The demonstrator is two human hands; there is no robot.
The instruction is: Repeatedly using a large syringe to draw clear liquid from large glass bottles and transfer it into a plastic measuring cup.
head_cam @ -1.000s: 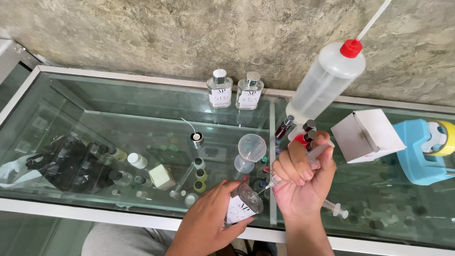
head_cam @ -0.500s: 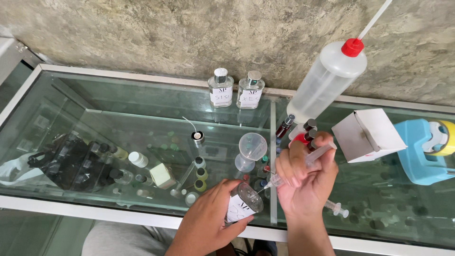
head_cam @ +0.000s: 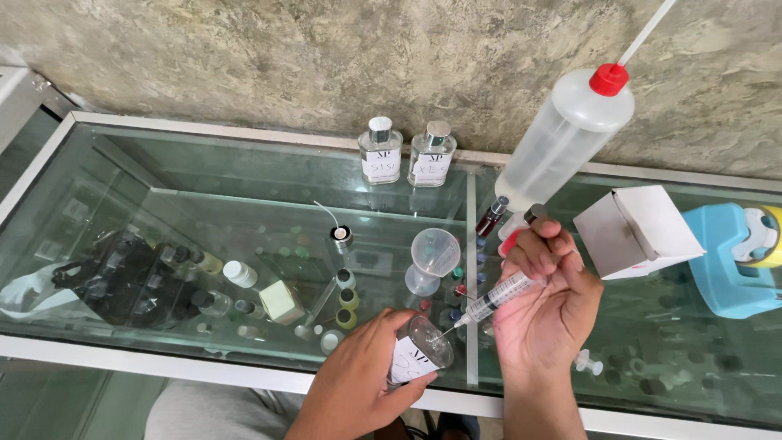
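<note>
Two capped bottles | left hand grips one open bottle | right hand grips one syringe

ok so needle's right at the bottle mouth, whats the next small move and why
Probably press the plunger slowly. The right hand holds the syringe with its needle tip at the open mouth of the small glass bottle, which the left hand holds tilted toward it.

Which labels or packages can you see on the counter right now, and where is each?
Bottle in left hand: white rectangular label, near edge.
Two capped clear bottles by the back wall: white labels.
White cardboard box, right of right hand, flap open.
Large squeeze bottle: no label.
</note>
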